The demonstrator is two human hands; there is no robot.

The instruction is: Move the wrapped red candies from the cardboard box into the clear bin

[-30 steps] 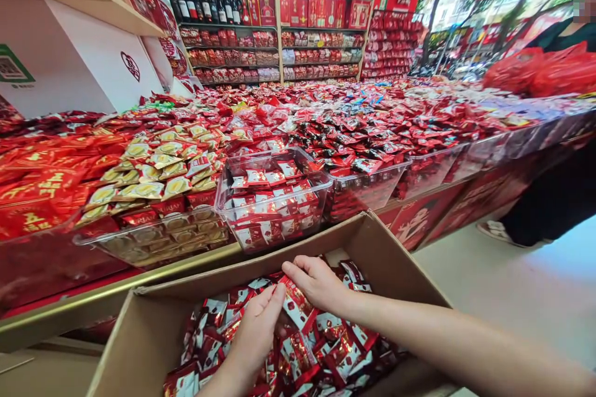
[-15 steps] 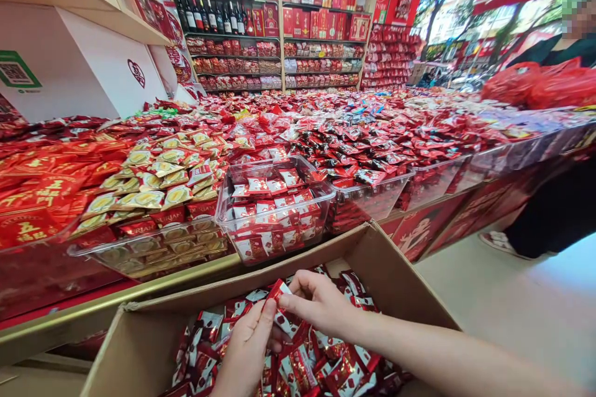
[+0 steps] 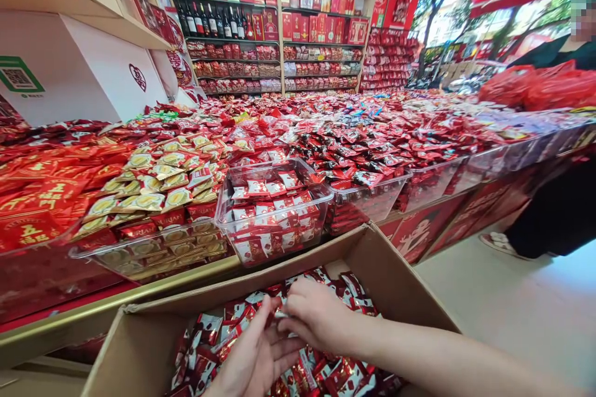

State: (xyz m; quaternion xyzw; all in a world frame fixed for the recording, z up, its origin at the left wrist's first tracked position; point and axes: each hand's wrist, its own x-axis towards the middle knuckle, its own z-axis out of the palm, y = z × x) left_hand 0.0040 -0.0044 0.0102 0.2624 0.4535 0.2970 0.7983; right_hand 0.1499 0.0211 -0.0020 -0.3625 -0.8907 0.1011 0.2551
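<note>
Inside the cardboard box (image 3: 395, 273), low in view, both hands are above a heap of red-and-white wrapped candies (image 3: 344, 375). My left hand (image 3: 265, 350) is palm up with its fingers stretched out and its thumb raised. Against its fingers, my right hand (image 3: 316, 316) is closed, knuckles upward, around a small wrapped candy. Most of that candy is hidden by the fingers; only a sliver shows between the hands. Just beyond the box stands a clear plastic bin (image 3: 274, 217) with similar red-and-white packets stacked in rows.
Gold durian packets (image 3: 162, 183) and red packets (image 3: 41, 198) fill bins at left. Dark red packets (image 3: 354, 155) are piled to the right. Shelves of bottles (image 3: 212, 20) and red boxes stand behind. At far right is a person beside red plastic bags (image 3: 540, 87).
The pinched packet, plainly seen between both hands before, is now mostly covered. My left fingers have opened out, and my right hand has curled over.
</note>
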